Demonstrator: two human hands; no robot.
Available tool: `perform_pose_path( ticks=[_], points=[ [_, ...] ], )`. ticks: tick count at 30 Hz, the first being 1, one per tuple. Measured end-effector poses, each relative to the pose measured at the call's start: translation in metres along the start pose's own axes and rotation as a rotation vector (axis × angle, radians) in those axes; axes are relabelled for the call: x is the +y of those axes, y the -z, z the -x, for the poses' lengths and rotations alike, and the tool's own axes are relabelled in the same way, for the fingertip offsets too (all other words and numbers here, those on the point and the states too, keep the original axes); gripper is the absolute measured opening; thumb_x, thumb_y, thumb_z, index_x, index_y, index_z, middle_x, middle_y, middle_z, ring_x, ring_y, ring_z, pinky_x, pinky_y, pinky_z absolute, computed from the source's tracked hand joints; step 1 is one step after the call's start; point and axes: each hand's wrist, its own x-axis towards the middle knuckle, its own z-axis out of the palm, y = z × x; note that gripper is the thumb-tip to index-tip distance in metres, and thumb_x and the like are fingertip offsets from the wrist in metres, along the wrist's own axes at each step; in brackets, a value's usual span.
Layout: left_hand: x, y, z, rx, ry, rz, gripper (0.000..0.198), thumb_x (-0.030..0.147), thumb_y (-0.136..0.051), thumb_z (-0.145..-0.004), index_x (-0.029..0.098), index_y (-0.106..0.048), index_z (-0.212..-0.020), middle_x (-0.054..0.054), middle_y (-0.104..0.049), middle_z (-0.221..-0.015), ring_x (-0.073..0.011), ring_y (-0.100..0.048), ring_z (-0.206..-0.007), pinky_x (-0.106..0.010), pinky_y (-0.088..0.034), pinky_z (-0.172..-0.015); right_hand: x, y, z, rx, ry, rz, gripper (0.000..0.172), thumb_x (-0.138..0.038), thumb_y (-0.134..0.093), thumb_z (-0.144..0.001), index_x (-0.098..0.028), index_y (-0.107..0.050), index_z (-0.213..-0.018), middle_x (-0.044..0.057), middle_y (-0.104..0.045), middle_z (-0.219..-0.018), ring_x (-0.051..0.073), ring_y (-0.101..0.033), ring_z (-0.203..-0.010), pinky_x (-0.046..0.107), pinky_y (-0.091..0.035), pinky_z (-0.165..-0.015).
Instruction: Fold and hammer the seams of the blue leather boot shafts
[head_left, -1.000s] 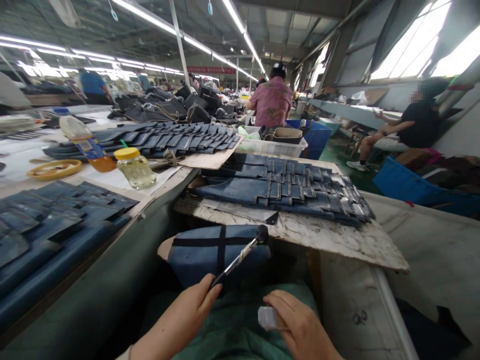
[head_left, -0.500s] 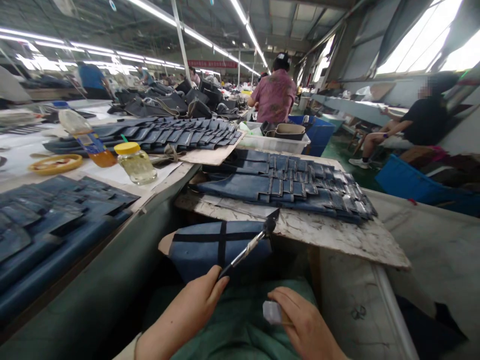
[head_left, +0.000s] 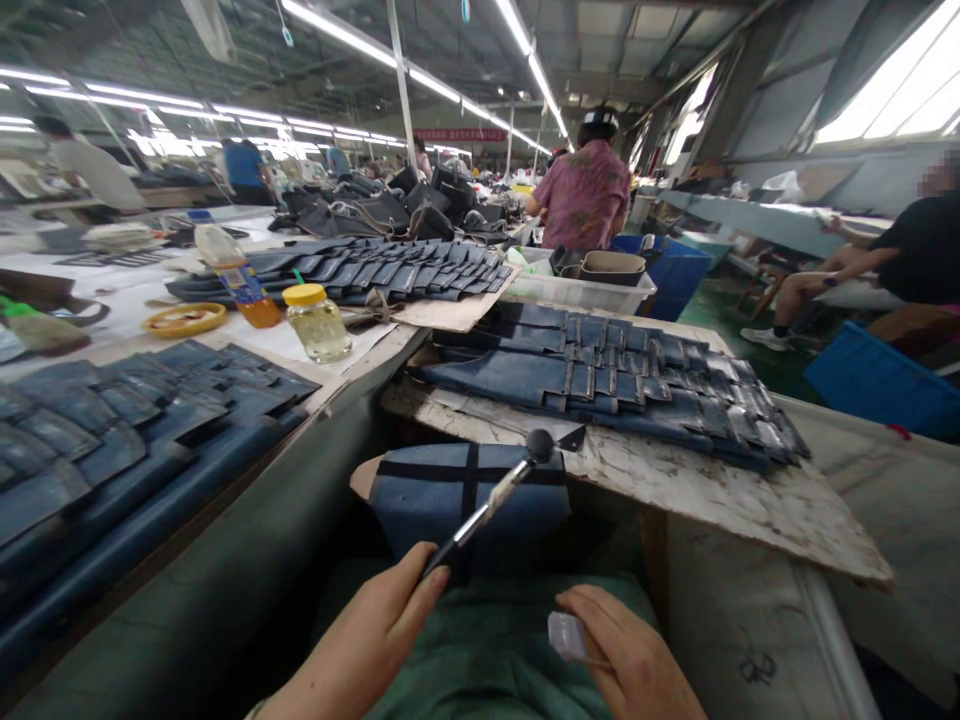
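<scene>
My left hand point(head_left: 394, 605) is wrapped round the black handle of a hammer point(head_left: 491, 500). Its metal shaft slants up and away to a round dark head with a flat pointed end. Behind and partly under the hammer rests a blue leather-like panel point(head_left: 427, 500) with crossed black strips and a tan left edge. In my right hand point(head_left: 626, 645), held low over my green-clad lap, is a small whitish block point(head_left: 566, 636); a thin pale stick seems to run from it under the fingers. The block does not touch the hammer or panel.
Overlapping blue pieces point(head_left: 600, 375) lie on a worn board point(head_left: 720, 500) ahead right; more blue pieces point(head_left: 97, 420) lie at left. A yellow-lidded jar point(head_left: 319, 325), an orange-liquid bottle point(head_left: 240, 275) and a yellow dish point(head_left: 184, 320) stand on the left table. A co-worker point(head_left: 585, 190) sits ahead.
The whole view has shifted, so most things appear farther right. The hammer has turned slightly, showing its round face more clearly. Both hands keep their hold.
</scene>
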Motion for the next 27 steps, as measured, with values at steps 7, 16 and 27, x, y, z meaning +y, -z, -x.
perform_pose_path(
  ticks=[7,16,27],
  points=[
    [-0.041,0.03,0.029,0.149,0.131,0.033,0.046,0.056,-0.032,-0.084,0.023,-0.058,-0.104,-0.002,-0.066,-0.11,-0.0203,-0.06,-0.105,-0.026,-0.045,-0.093,-0.003,-0.005,-0.008,0.004,0.029,-0.01,0.037,-0.008,-0.046,-0.075,-0.017,-0.062,-0.108,0.006,-0.067,-0.105,0.016,-0.064,-0.095,0.021,-0.051,-0.086],
    [-0.089,0.049,0.047,0.419,0.259,0.026,0.043,0.055,-0.045,-0.073,0.025,-0.063,-0.097,-0.001,-0.07,-0.104,-0.0264,-0.063,-0.102,-0.033,-0.047,-0.095,-0.005,-0.008,-0.015,-0.06,0.014,-0.057,0.044,-0.005,-0.046,-0.071,-0.018,-0.061,-0.11,0.006,-0.066,-0.109,0.017,-0.063,-0.099,0.023,-0.05,-0.09],
    [-0.112,0.057,0.046,0.485,0.222,-0.043,0.039,0.052,-0.044,-0.077,0.026,-0.062,-0.098,0.0,-0.07,-0.104,-0.0252,-0.063,-0.102,-0.031,-0.048,-0.093,-0.008,-0.005,-0.019,-0.053,0.026,-0.03,0.043,-0.005,-0.044,-0.071,-0.017,-0.062,-0.108,0.007,-0.067,-0.107,0.018,-0.064,-0.098,0.025,-0.05,-0.089]
  ],
)
